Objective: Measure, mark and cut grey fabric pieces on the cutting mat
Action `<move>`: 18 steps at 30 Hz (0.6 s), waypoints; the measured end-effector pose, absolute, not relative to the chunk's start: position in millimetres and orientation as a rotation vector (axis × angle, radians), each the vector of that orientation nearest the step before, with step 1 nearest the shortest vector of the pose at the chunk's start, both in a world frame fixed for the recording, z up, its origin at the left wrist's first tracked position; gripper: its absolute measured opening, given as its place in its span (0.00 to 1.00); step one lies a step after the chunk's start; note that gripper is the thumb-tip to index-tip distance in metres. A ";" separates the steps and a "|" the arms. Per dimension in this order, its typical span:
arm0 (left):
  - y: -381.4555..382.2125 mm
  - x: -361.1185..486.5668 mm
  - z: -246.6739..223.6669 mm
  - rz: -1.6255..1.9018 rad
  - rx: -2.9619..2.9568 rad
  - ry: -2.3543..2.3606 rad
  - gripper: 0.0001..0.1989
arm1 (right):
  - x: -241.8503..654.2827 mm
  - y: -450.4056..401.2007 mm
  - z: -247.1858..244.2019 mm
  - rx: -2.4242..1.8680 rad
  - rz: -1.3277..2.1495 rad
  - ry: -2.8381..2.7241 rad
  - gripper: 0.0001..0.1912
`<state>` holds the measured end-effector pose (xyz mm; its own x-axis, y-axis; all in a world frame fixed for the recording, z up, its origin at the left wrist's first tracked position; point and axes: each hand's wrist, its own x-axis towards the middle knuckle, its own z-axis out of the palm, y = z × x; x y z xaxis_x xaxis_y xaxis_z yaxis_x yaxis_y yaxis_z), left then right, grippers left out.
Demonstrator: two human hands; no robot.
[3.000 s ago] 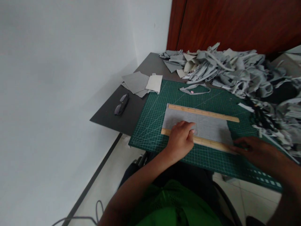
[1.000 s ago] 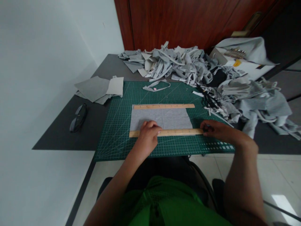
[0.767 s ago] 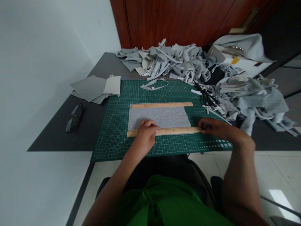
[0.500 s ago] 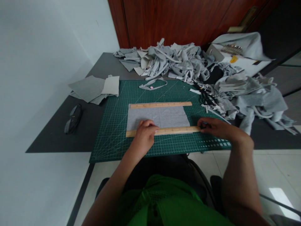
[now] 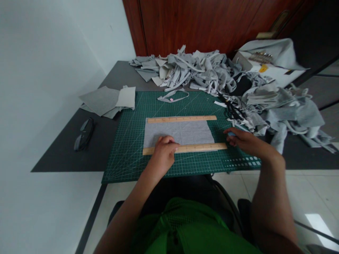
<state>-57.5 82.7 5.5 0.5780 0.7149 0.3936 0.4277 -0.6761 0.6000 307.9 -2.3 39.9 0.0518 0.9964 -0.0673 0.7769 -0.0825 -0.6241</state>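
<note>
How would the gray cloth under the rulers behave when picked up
Likely floppy: the gray cloth looks creased. The far ruler, lying unheld on it, might slide off. The left hand, on the near ruler, could pin one edge.

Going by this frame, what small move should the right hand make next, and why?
Probably bring the small bluish object in the right hand to the edge of the near ruler: the left hand rests on that ruler, which lies across the gray cloth, while the object sits just off its right end.

Bluish object (image 5: pixel 231 134) mostly hidden, nearer ruler (image 5: pixel 201 147) partly so
</note>
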 end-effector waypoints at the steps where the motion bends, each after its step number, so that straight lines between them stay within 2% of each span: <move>1: 82.5 -57.3 5.6 0.874 2.370 0.918 0.14 | 304.2 -0.6 40.8 -1.909 0.696 -1.735 0.16; 7: 79.1 -55.5 9.5 0.824 2.408 0.943 0.17 | 237.7 15.3 48.6 -1.779 0.601 -1.677 0.09; 11: 75.1 -54.4 14.4 0.756 2.452 0.989 0.19 | 181.5 21.5 48.8 -1.536 0.813 -1.734 0.07; 18: 57.6 -52.4 30.8 0.582 2.610 1.160 0.15 | 163.7 23.5 36.8 -1.552 0.906 -1.728 0.08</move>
<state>-52.4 57.6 30.8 0.6086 0.7484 0.2635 0.6588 -0.6617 0.3579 163.7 23.5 36.8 -0.1005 0.9949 0.0118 0.5561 0.0660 -0.8285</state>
